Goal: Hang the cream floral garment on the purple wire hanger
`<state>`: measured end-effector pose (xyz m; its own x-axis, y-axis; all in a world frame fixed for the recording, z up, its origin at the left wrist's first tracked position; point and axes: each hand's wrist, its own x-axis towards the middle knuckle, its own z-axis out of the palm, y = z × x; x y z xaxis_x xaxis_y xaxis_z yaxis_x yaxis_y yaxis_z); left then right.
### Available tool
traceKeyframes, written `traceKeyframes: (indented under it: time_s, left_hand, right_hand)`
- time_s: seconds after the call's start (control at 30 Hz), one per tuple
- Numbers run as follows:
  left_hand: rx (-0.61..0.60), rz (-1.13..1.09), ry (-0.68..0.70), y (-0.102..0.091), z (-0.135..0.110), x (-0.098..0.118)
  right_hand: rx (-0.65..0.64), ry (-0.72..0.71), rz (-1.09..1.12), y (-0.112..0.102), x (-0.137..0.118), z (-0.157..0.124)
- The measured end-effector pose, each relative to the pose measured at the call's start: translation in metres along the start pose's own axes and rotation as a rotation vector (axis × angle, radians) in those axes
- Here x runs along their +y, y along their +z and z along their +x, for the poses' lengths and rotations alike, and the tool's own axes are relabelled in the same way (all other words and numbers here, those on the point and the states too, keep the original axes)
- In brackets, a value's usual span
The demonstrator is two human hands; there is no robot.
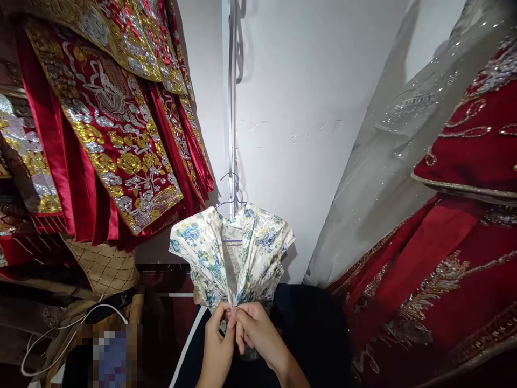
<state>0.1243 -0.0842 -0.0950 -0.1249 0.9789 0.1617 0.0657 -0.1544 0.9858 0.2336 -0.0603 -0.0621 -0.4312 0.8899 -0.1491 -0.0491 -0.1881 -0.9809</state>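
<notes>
A white dress [264,248] with blue and yellow flowers hangs on a thin purple wire hanger [235,200] in front of me. Its front is parted in a V from the collar down to the waist. At the foot of that V, my left hand [220,334] pinches one edge of the cloth. Beside it, my right hand [254,328] pinches the other edge, and the fingertips of both hands meet. Whatever fastening lies between the fingertips is hidden. Below the hands, the dress rests against dark cloth [311,328].
Red garments with gold and silver sequins [129,151] hang at the left. A sheer sparkling veil [375,161] and a red beaded garment [456,258] hang at the right. A white cable [68,328] loops at lower left. A white upright rail [232,108] stands against the wall.
</notes>
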Motion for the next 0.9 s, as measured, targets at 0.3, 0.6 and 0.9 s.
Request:
traceKeyframes:
  time_s: [0.3,0.6,0.9]
  left_hand:
    - [-0.207,0.081,0.046,-0.004,0.014,0.008]
    - [-0.321,0.117,0.009,-0.026,0.026,0.005]
    - [-0.034,0.164,0.565,-0.023,0.129,0.149]
  right_hand:
    - [0.123,-0.217,-0.013,-0.043,-0.11,0.045]
    - [0.274,-0.455,0.21,-0.028,-0.158,0.077]
    - [0.233,-0.459,0.02,-0.019,-0.154,0.06]
